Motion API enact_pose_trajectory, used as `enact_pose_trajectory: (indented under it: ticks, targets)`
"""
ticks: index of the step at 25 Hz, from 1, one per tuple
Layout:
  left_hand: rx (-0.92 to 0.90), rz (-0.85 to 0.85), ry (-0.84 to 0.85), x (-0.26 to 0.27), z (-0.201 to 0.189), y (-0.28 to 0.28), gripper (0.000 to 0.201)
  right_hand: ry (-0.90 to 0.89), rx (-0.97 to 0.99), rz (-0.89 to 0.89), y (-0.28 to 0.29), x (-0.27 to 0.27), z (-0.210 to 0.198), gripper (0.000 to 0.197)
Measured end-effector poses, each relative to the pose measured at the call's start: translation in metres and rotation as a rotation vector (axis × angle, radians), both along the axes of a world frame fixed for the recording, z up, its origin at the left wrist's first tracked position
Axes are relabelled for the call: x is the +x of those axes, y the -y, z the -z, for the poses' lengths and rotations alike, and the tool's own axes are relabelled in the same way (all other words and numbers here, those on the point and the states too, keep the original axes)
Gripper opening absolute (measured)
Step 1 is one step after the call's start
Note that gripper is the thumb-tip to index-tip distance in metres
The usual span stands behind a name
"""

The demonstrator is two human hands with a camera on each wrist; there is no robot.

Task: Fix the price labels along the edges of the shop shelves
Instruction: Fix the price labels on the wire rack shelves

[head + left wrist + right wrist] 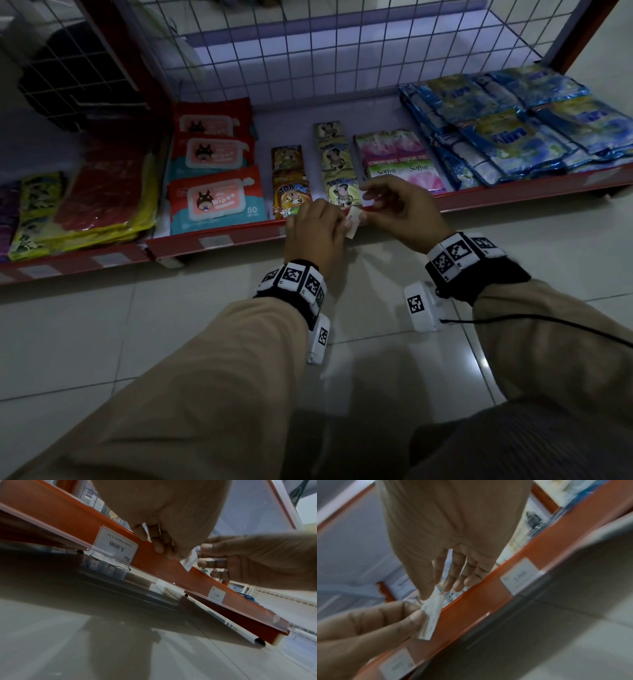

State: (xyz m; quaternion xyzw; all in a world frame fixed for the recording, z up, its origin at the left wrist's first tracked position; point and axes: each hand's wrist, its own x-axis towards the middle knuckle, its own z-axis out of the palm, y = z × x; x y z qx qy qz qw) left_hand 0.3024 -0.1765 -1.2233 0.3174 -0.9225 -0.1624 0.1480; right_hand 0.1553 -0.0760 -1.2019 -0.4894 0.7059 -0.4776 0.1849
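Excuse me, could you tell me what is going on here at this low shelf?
A person is working on the red front edge of the shelf. Both hands hold one small paper price label: the left hand pinches it from one side and the right hand from the other, just in front of the rail. The label is not yet seated in the strip. Another label reading 3.000 already sits in the rail nearby. Wipes packs and sachets lie on the shelf behind.

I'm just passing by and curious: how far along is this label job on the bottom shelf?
Partly done, it seems. Fitted labels already sit in the red shelf edge: the 3.000 label and a second label further along. In hand: both the left hand and right hand pinch a loose label at the rail, not yet seated. How many remain can't be told.
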Motion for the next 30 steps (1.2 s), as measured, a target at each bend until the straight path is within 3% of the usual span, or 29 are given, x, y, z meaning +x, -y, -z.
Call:
enact_pose_trajectory:
  ticks: [3, 10, 13, 20, 25, 30]
  targets:
    - [-0.038, 0.047, 0.075, 0.001, -0.004, 0.003, 0.025, -0.227, 0.129, -0.097, 0.009, 0.002, -0.005, 0.024]
    - [-0.095, -0.001, 0.050, 0.008, -0.008, 0.003, 0.023, -0.083, 0.058, 0.104, 0.009, -0.002, 0.001, 0.008]
    - [-0.034, -0.031, 0.003, 0.006, -0.008, 0.004, 0.022, -0.138, 0.100, 0.096, 0.011, -0.001, 0.002, 0.006]
    - [0.009, -0.053, 0.011, 0.004, -0.003, 0.004, 0.041, -0.202, 0.064, 0.138, 0.011, -0.001, 0.002, 0.008]
    - [-0.121, 0.004, 0.120, 0.004, -0.003, 0.000, 0.029, -0.254, 0.138, 0.094, 0.008, -0.002, 0.006, 0.010]
    - [-0.157, 0.017, 0.155, 0.002, -0.005, 0.001, 0.026, -0.603, 0.153, -0.009, 0.006, 0.003, 0.005, 0.016]
